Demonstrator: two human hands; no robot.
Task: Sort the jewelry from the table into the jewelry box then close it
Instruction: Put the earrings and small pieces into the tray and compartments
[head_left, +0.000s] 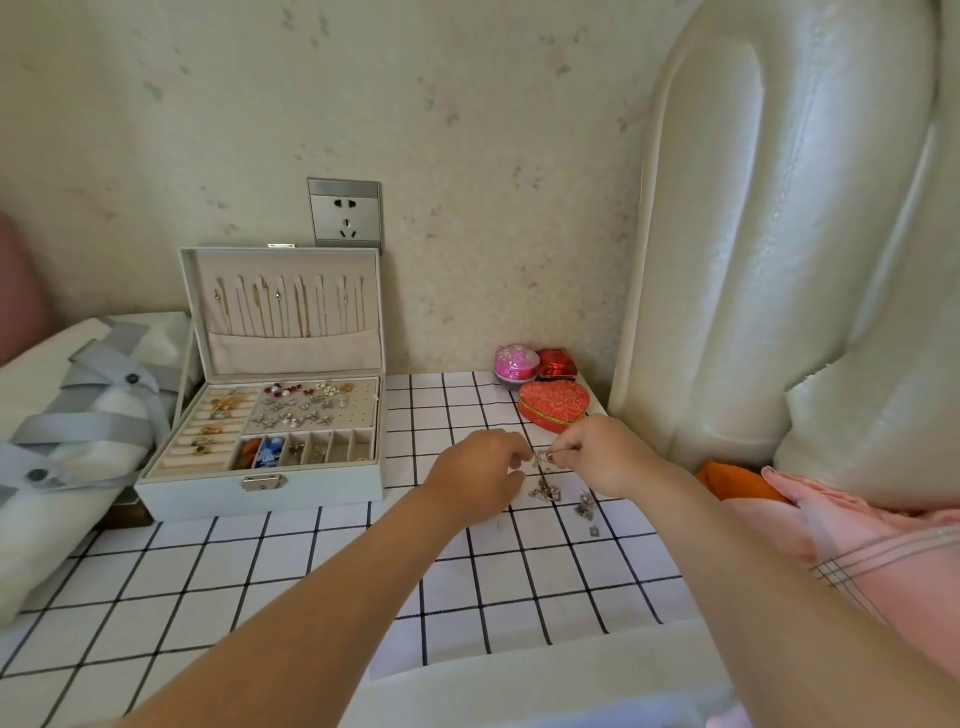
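A white jewelry box stands open at the table's left, lid upright with necklaces hung inside, its tray holding rings, earrings and small pieces. To its right, both hands meet over the checked cloth. My right hand pinches a small silver piece between its fingertips. My left hand has its fingers curled right beside that piece, touching or nearly touching it. Below the hands lie loose silver pieces, with a few more to the right.
A red heart-shaped tin, a pink round box and a small red box stand at the back right. A folded grey-white bundle lies left of the box. A padded headboard rises on the right, pink fabric below it.
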